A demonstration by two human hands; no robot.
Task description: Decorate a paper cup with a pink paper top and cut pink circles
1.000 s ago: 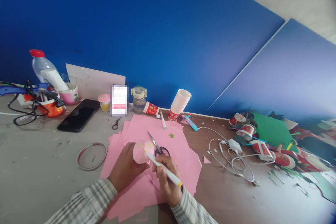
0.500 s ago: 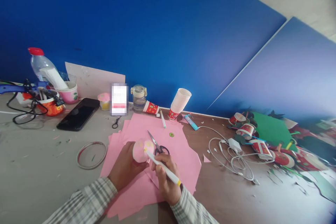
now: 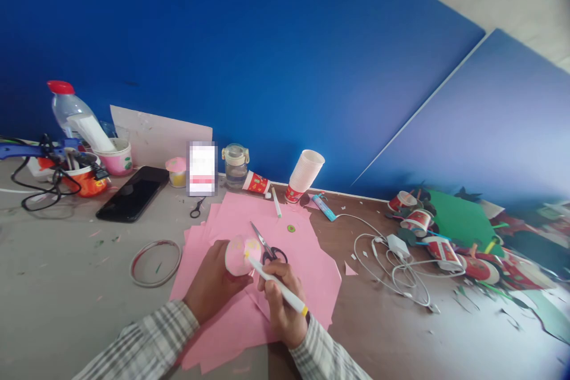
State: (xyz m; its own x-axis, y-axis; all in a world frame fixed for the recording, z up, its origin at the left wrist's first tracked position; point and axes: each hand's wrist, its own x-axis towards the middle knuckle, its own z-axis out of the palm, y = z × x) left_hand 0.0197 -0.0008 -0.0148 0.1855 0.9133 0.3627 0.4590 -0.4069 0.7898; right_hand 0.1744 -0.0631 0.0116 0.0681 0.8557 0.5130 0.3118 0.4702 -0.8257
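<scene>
My left hand (image 3: 212, 281) is wrapped round a pink-covered paper cup (image 3: 236, 259), whose round pink top with faint yellow marks faces me. In my right hand (image 3: 284, 310) is a white marker (image 3: 290, 297) with a yellow tip and a yellow end. The marker's tip touches the cup's pink top, near the middle. Just beyond my right fingers, scissors (image 3: 266, 247) with dark handles lie partly open on pink paper sheets (image 3: 312, 273). Both hands are over these sheets. My fingers hide the cup's lower side.
A stack of paper cups (image 3: 304, 173), a lidded glass jar (image 3: 236, 167) and a capped marker (image 3: 276, 202) stand or lie behind. Left are a phone (image 3: 133, 195) and a tape ring (image 3: 155, 263). White cables (image 3: 398, 267) and decorated cups (image 3: 445, 252) lie right.
</scene>
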